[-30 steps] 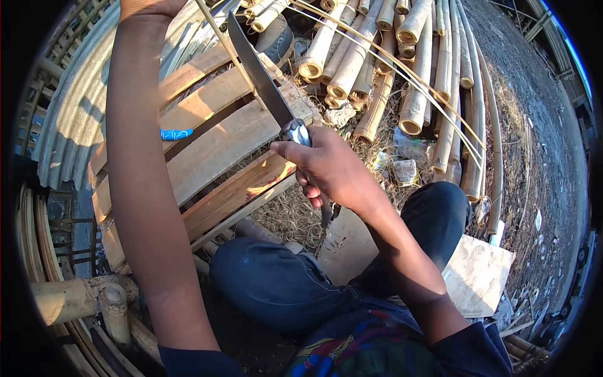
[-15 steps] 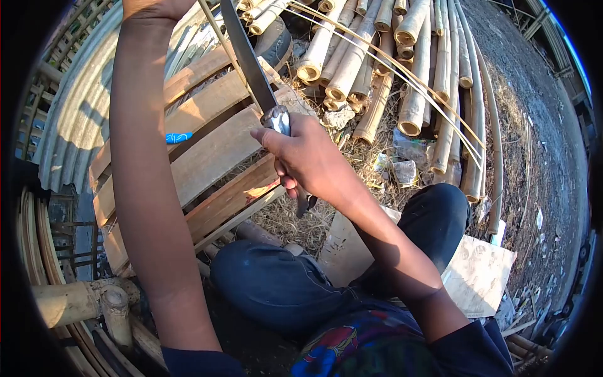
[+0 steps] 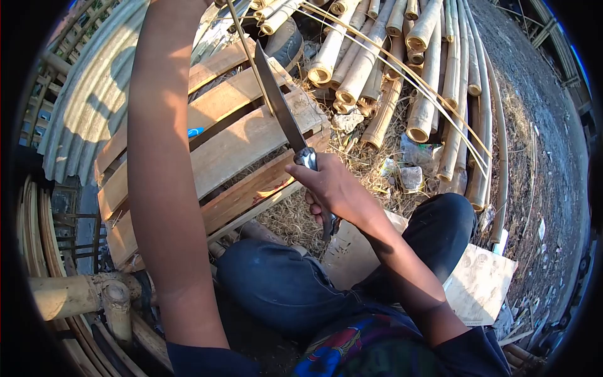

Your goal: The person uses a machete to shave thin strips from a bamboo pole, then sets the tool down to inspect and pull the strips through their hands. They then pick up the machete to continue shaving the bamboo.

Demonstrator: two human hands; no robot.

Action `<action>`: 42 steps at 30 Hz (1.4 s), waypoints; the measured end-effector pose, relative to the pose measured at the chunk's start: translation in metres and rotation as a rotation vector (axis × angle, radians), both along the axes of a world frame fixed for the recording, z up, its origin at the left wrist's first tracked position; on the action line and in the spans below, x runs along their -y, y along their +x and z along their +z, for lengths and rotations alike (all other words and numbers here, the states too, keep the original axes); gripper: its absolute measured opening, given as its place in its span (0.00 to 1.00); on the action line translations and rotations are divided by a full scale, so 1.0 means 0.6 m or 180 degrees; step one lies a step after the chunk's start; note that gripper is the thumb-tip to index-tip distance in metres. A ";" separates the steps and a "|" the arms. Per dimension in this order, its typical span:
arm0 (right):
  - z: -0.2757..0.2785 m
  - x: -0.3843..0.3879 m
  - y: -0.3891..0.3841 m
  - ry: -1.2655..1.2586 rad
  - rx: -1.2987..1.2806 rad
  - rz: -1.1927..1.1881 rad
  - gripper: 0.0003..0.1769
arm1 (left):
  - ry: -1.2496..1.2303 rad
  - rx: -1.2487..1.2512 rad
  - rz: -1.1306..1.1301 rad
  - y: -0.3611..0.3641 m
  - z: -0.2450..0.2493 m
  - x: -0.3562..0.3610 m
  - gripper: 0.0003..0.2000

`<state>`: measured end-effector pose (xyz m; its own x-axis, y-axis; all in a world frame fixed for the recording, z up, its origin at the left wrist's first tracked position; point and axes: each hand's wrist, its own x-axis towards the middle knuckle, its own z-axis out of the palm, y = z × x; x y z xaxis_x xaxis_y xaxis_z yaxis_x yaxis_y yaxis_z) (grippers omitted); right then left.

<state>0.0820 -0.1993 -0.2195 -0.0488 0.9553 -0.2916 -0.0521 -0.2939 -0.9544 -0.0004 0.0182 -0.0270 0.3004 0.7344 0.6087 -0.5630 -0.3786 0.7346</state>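
My right hand [image 3: 330, 191] is closed around the handle of a machete [image 3: 281, 100], its long dark blade pointing up and left. Beside the blade runs a thin bamboo strip [image 3: 252, 63], slanting down to the slats of a wooden crate [image 3: 229, 141]. At the top edge, my left hand [image 3: 200, 3] is mostly cut off by the frame; the strip's upper part leads up to it and the hand appears closed on it. My left forearm crosses in front of the crate. A small blue object [image 3: 195, 132] shows on the crate beside that forearm.
Cut bamboo poles [image 3: 377, 56] lie piled ahead, with long thin strips [image 3: 402, 72] across them. Corrugated sheeting [image 3: 88, 107] stands at left, above a bamboo frame [image 3: 69, 295]. A tyre [image 3: 286, 45] sits behind the crate. A pale board [image 3: 480, 276] lies by my right knee.
My right hand and the machete have moved down and to the right, drawing the blade along the strip. My left hand has shifted right and farther out of view. The camera view has shifted slightly.
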 end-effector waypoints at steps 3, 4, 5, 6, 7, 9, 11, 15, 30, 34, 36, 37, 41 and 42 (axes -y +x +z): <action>0.003 0.013 0.008 -0.0078 0.0374 0.0019 0.18 | -0.0094 -0.0077 0.0047 0.001 0.002 -0.035 0.20; 0.015 0.014 0.006 -0.0210 0.0263 -0.0032 0.18 | 0.0130 -0.0125 0.0435 0.003 0.000 -0.023 0.19; 0.028 0.015 0.002 -0.0339 0.0150 -0.0093 0.18 | 0.0132 -0.0127 0.0422 0.004 0.000 -0.025 0.19; 0.042 0.010 -0.005 -0.0319 -0.0043 -0.0212 0.18 | 0.0151 -0.0136 0.0711 0.002 0.000 -0.027 0.19; 0.042 0.008 -0.011 -0.0320 -0.0047 -0.0224 0.18 | 0.0170 -0.0145 0.1002 -0.001 -0.001 -0.030 0.19; 0.038 0.007 -0.023 0.0011 0.0407 -0.0211 0.23 | 0.0017 -0.0201 0.1136 -0.017 -0.004 -0.075 0.19; 0.004 0.014 -0.022 -0.0174 0.0654 -0.0172 0.23 | -0.0623 0.0610 -0.0195 -0.040 -0.015 -0.144 0.19; 0.018 0.018 0.003 -0.0231 0.0689 -0.0038 0.19 | 0.0178 0.0007 0.1025 -0.011 -0.006 -0.037 0.20; -0.011 -0.006 0.001 -0.0199 -0.0356 -0.0020 0.21 | 0.0707 -0.0044 -0.3773 -0.054 0.014 -0.016 0.21; 0.025 0.009 0.019 -0.0414 0.0271 0.0183 0.19 | 0.0681 0.0144 -0.3886 -0.048 0.006 -0.023 0.20; 0.025 -0.007 0.012 -0.0244 -0.0176 0.0048 0.18 | 0.0606 0.0185 -0.4057 -0.040 0.005 -0.022 0.20; 0.022 -0.014 0.009 -0.0096 -0.0620 -0.0055 0.18 | 0.0512 0.0239 -0.4197 -0.040 0.005 -0.022 0.20; -0.023 -0.014 0.021 -0.0665 -0.0962 -0.0069 0.18 | 0.0569 0.0477 -0.4110 -0.042 -0.003 -0.020 0.21; -0.014 -0.010 0.026 -0.0574 -0.0749 0.0059 0.18 | 0.0728 0.0209 -0.4316 -0.044 0.000 -0.033 0.21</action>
<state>0.0973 -0.1933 -0.2279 -0.1521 0.8874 -0.4351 -0.2589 -0.4606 -0.8490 -0.0266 0.0380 -0.0272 0.6608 -0.2254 0.7159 -0.6161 0.3820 0.6889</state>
